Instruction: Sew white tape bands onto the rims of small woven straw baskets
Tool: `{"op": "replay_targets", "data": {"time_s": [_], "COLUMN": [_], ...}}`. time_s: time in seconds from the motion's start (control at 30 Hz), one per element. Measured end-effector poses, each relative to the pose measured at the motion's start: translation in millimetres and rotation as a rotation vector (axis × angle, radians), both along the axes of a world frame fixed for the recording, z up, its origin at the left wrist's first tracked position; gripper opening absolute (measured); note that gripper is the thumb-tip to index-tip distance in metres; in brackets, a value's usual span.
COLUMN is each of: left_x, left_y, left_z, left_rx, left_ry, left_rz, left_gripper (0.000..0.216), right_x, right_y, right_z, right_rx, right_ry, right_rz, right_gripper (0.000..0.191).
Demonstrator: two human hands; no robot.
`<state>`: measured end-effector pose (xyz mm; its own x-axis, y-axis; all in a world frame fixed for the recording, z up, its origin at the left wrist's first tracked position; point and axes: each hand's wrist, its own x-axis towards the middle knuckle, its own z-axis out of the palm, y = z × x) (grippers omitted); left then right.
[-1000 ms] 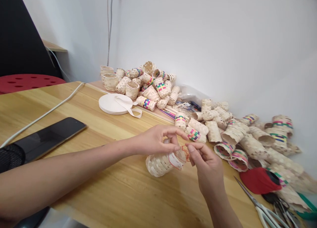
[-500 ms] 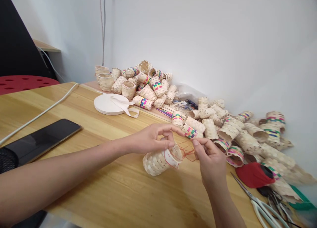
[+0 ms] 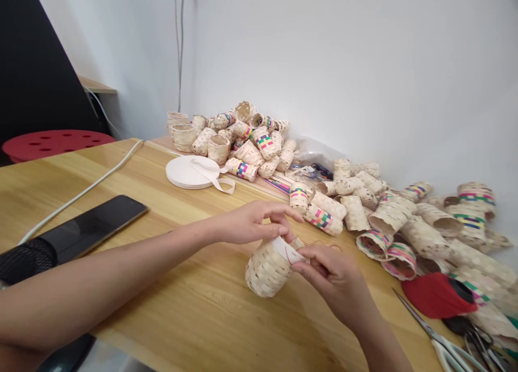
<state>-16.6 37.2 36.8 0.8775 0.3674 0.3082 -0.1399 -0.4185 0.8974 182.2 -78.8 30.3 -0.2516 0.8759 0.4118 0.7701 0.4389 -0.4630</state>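
Note:
A small woven basket (image 3: 265,272) of pale strips is tilted above the wooden table, its mouth toward the upper right. White ribbon (image 3: 288,250) lines the rim, with a red thread (image 3: 288,256) across it and loose loops behind. My left hand (image 3: 263,221) grips the basket's upper rim, thumb outside; some of its fingers are hidden inside or behind, and the index finger sticks out. Thumb and index finger of my right hand (image 3: 334,277) pinch the ribboned rim from the right. Whether a needle is in that pinch is hidden.
Many woven baskets (image 3: 263,140) lie heaped along the wall. A ribbon roll (image 3: 188,172) lies behind my left arm, a phone (image 3: 99,224) to its left. At right are a red cloth-like piece (image 3: 435,295) and white-handled scissors (image 3: 439,342). A white cable (image 3: 84,191) crosses the left side.
My right hand has come down and left from the stretched red thread to the basket's rim. The basket now stands more upright. The view has shifted slightly.

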Motion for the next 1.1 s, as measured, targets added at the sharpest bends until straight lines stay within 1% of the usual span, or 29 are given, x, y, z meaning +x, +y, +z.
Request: {"op": "replay_targets", "data": {"time_s": [0.1,0.17,0.27,0.33,0.43,0.5,0.53,0.57,0.6,0.67,0.7,0.77,0.8,0.87,1.0,1.1], "left_x": [-1.6,-2.5,-3.0,-2.7,-1.3,0.4,1.4,2.4,3.5,5.6,6.7,9.0,10.1,12.1,16.1,18.4], "left_y": [5.2,7.5,9.0,9.3,8.7,7.1,6.0,5.0,3.9,1.9,0.8,-2.1,-4.1,-9.3,-22.5,-29.7], "left_z": [-0.2,1.3,4.3,5.4,4.5,2.2,0.6,-1.1,-3.0,-6.5,-7.9,-9.8,-10.3,-10.8,-13.3,-16.6], "left_rx": [0.049,0.163,0.374,0.455,0.466,0.425,0.4,0.382,0.371,0.373,0.385,0.421,0.442,0.496,0.641,0.746], "left_ry": [-0.046,-0.089,-0.136,-0.152,-0.167,-0.162,-0.152,-0.138,-0.12,-0.096,-0.095,-0.116,-0.131,-0.144,-0.151,-0.183], "left_rz": [-0.036,-0.036,0.012,0.015,-0.021,-0.025,-0.017,0.002,0.035,0.143,0.212,0.338,0.379,0.414,0.436,0.533], "left_gripper": [0.024,0.021,0.021,0.023,0.02,0.011,0.007,0.004,0.006,0.012,0.015,0.017,0.017,0.018,0.018,0.019], "right_x": [2.3,4.4,6.5,7.3,8.7,9.7,10.0,10.0,9.5,7.3,5.6,1.4,-0.7,-4.5,-11.1,-15.8], "right_y": [2.5,3.1,2.8,2.7,3.8,5.0,5.6,5.9,6.0,5.7,5.4,5.0,4.9,5.0,5.3,7.4], "right_z": [-0.2,0.6,2.8,4.5,5.3,3.5,1.9,0.0,-2.0,-5.7,-7.0,-8.5,-8.8,-9.3,-13.6,-18.3], "right_rx": [-0.014,-0.031,-0.063,-0.062,-0.017,-0.003,0.01,0.037,0.081,0.205,0.268,0.367,0.401,0.436,0.465,0.504], "right_ry": [-0.005,0.007,0.017,0.022,0.035,0.039,0.042,0.05,0.061,0.075,0.067,0.018,-0.013,-0.059,-0.1,-0.166], "right_rz": [0.038,0.058,0.082,0.089,0.104,0.104,0.077,0.022,-0.052,-0.192,-0.232,-0.243,-0.235,-0.242,-0.291,-0.276], "right_gripper": [0.021,0.021,0.021,0.022,0.02,0.018,0.017,0.015,0.015,0.017,0.016,0.012,0.012,0.013,0.016,0.019]}}
